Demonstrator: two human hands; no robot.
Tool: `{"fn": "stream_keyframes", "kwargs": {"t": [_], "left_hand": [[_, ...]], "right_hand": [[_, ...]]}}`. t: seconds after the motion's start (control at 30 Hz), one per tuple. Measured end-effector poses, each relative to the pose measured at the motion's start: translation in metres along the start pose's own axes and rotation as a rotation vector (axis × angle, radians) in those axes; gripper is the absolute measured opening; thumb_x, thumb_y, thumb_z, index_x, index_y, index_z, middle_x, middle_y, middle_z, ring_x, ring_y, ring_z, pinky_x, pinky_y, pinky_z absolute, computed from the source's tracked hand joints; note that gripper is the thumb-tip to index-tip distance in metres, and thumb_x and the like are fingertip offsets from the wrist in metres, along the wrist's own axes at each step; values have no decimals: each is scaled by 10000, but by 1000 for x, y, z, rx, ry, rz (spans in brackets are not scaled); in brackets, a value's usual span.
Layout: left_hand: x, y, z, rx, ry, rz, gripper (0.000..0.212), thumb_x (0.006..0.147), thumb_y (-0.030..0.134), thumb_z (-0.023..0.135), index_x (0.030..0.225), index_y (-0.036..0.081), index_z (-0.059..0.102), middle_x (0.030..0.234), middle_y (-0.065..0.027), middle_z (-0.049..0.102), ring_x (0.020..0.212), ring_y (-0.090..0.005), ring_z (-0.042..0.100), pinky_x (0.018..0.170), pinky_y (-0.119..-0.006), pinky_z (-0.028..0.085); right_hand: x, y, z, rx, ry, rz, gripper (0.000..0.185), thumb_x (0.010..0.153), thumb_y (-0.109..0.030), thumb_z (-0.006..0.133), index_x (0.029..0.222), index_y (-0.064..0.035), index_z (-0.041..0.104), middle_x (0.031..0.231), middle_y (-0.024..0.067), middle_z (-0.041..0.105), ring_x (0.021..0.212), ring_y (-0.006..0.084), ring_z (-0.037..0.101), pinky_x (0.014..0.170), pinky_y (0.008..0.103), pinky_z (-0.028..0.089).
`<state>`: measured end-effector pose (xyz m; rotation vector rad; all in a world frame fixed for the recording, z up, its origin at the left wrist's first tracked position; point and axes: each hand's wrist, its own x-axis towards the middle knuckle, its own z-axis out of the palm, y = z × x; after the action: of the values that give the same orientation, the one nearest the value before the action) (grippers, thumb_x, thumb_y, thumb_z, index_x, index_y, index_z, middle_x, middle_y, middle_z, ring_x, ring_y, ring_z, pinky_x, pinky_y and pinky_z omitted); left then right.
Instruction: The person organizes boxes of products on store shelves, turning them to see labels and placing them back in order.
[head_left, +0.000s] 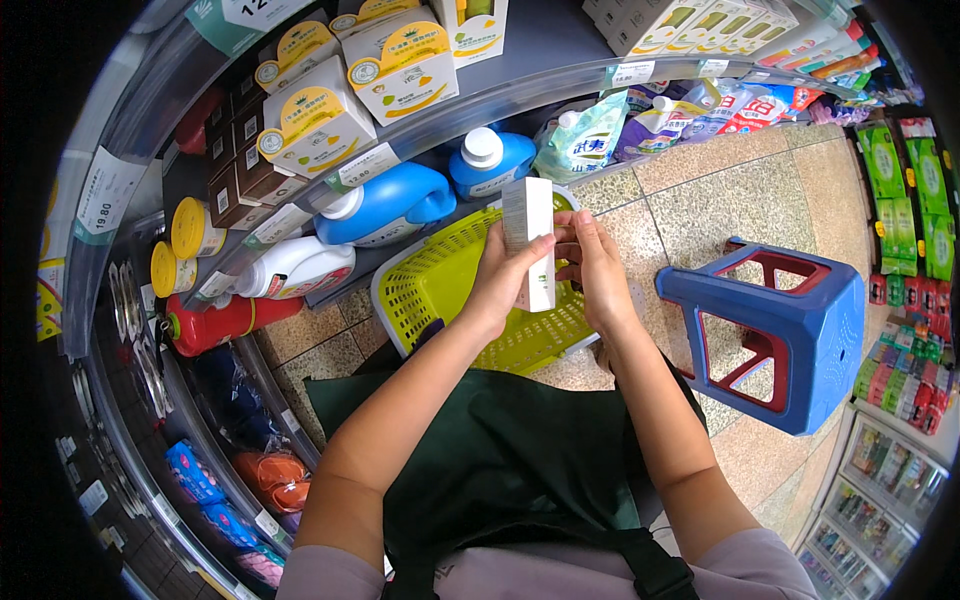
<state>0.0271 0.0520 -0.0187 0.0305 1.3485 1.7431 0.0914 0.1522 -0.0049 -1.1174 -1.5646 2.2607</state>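
Note:
My left hand (504, 271) grips a slim white carton (529, 241) with small print on its side, the thumb across its front face. The carton stands nearly upright in my view. Just to its right is my right hand (601, 271), its fingers apart and slightly curled, with the fingertips near the carton's edge. Whether they touch it is unclear. Both hands are above a yellow-green plastic basket (420, 300) with perforated walls and a pale rim. My forearms and the carton hide much of the basket's inside.
A blue and red plastic stool (840, 341) lies on its side on the tiled floor (720, 180). Ahead, shelves hold yellow-and-white boxes (319, 124), a blue detergent bottle (394, 202) and refill pouches (589, 139). At left lies a red fire extinguisher (225, 322).

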Motion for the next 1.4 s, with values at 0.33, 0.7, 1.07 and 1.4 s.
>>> {"fn": "stream_keyframes", "kwargs": {"t": [0.33,0.7,1.07,1.4], "left_hand": [[0,1,-6,-338,-221,-156,458,865,371,438,1200,57,424,1092,-70,542,947,-148,529,808,-286,418],[-1,-3,-1,-82,-143,-16,392,825,271,543,1128,36,461,1026,-76,543,905,-139,543,764,-287,445],[5,9,-13,162,-27,24,389,635,-68,605,1012,17,559,959,-61,600,883,-162,575,759,-282,460],[9,3,-15,505,114,527,636,602,10,687,1159,53,383,1100,-132,465,1046,-248,451,896,-359,354]], "right_hand": [[6,6,-6,48,47,36,310,910,-326,398,956,-52,534,820,-6,545,732,60,492,589,221,388],[2,-4,-6,-11,-67,17,231,877,-218,503,984,-13,509,822,6,545,699,59,493,609,191,396],[5,8,-9,-244,-203,-342,438,660,16,684,1067,-28,529,1012,57,514,925,153,523,681,246,479],[-2,-34,-25,-307,-162,-567,351,676,87,637,997,-7,531,975,49,540,931,149,535,746,263,485]]}}
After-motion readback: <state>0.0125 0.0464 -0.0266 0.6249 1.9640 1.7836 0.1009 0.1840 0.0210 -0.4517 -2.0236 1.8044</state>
